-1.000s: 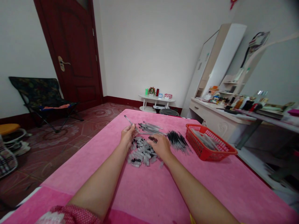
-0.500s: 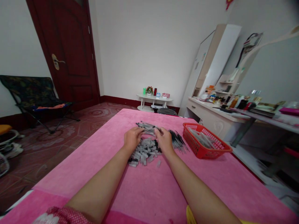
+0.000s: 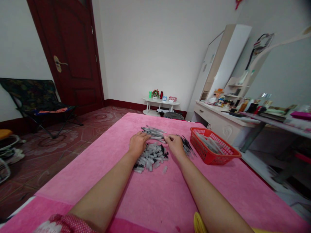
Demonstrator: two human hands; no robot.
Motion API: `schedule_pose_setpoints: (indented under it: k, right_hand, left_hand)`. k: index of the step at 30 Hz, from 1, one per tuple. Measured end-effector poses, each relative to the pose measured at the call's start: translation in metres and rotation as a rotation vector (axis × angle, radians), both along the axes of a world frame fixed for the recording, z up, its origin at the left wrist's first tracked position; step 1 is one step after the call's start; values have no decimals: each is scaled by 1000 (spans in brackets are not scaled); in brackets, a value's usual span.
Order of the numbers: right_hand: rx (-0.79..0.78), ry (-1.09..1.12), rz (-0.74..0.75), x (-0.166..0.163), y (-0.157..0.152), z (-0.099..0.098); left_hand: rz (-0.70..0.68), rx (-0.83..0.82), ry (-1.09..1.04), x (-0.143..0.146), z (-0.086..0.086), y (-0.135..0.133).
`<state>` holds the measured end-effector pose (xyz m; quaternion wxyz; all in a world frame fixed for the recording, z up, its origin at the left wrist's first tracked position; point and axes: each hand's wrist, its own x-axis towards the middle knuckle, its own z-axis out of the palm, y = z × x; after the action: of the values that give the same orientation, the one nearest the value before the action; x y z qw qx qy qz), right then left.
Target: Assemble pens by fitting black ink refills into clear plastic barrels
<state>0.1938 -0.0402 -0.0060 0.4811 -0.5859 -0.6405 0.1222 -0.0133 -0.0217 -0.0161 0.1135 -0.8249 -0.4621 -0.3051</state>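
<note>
A pile of small clear and black pen caps lies on the pink cloth. Behind it lie a row of grey pen barrels and a heap of black-tipped refills. My left hand rests at the pile's left edge, fingers curled, its fingertips at the barrels. My right hand sits between the caps and the refills, fingers pinched around a thin pen part that I cannot make out well.
A red plastic basket holding finished pens stands at the right of the cloth. A white dresser with bottles is further right. A folding chair, a dark red door and a small white table stand beyond.
A second ago my left hand held one pen up; both hands then met over the barrels. My right hand has since shifted right toward the refills, and my left has lowered to the pile.
</note>
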Motion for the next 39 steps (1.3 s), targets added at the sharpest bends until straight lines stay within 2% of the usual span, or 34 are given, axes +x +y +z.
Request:
schedule_pose_setpoints:
  k: [5, 11, 18, 21, 24, 30, 35, 39]
  right_hand:
    - [-80, 152, 78, 1, 3, -3]
    - [-81, 8, 89, 2, 5, -12]
    - [-17, 92, 116, 1, 8, -15]
    - [-66, 131, 141, -1, 5, -12]
    - [-140, 101, 128, -1, 3, -10]
    - [-119, 100, 117, 0, 7, -16]
    - [-176, 32, 124, 2, 7, -19]
    - [-115, 32, 112, 3, 9, -20]
  left_hand:
    - [-7, 21, 16, 0, 0, -1]
    - [-19, 29, 42, 1, 0, -1]
    - [-23, -16, 59, 1, 0, 1]
    - [-17, -16, 61, 1, 1, 0]
    - [-16, -19, 58, 1, 1, -1]
    - [-25, -35, 43, 1, -2, 2]
    - [-5, -31, 54, 0, -3, 3]
    - [-7, -64, 35, 0, -2, 2]
